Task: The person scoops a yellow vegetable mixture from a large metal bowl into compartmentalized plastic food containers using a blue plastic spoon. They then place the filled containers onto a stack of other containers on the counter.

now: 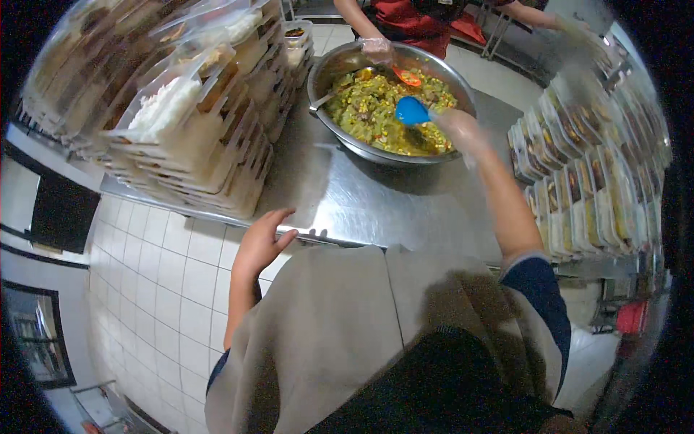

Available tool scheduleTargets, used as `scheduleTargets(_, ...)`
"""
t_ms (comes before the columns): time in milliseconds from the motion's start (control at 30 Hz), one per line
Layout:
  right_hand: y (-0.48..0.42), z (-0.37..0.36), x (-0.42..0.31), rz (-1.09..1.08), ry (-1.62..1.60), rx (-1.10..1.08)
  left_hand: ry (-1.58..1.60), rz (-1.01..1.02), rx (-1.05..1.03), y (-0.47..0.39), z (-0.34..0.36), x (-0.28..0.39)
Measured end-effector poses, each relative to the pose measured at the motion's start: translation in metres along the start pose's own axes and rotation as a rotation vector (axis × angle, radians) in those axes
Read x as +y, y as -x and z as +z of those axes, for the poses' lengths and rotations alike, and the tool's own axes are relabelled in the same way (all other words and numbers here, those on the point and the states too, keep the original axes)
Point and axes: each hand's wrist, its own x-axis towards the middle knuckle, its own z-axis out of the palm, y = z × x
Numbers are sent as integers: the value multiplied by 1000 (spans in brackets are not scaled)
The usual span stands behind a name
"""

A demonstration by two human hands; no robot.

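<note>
My right hand (460,129), in a clear plastic glove, grips a blue spoon (412,111) over the large steel bowl (390,157). Chopped green vegetables with yellow corn kernels (368,116) fill much of that bowl. The handle of the spoon is mostly hidden by my fingers. Bare and empty, my left hand (267,238) is at the front edge of the steel table (374,200), thumb and fingers apart. Whether it touches the edge I cannot tell.
Tall stacks of clear plastic food boxes (190,157) with rice stand at the left. More filled boxes (580,200) are stacked at the right. Across the table, a co-worker's gloved hand (376,50) is at the bowl's far rim, near an orange-red spoon (407,77).
</note>
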Motion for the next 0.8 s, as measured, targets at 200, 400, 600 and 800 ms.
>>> scheduleTargets(200,-85,44,19,67,604,-78,-18,-236,3,18,-11,-26)
scheduleTargets(400,-131,83,52,-148,599,-318,182,-319,101,48,-9,-25)
scheduleTargets(600,-116,67,72,-34,51,-280,246,201,724,61,-65,30)
scheduleTargets(800,-72,17,31,-64,54,-236,173,518,1193,-37,-148,118)
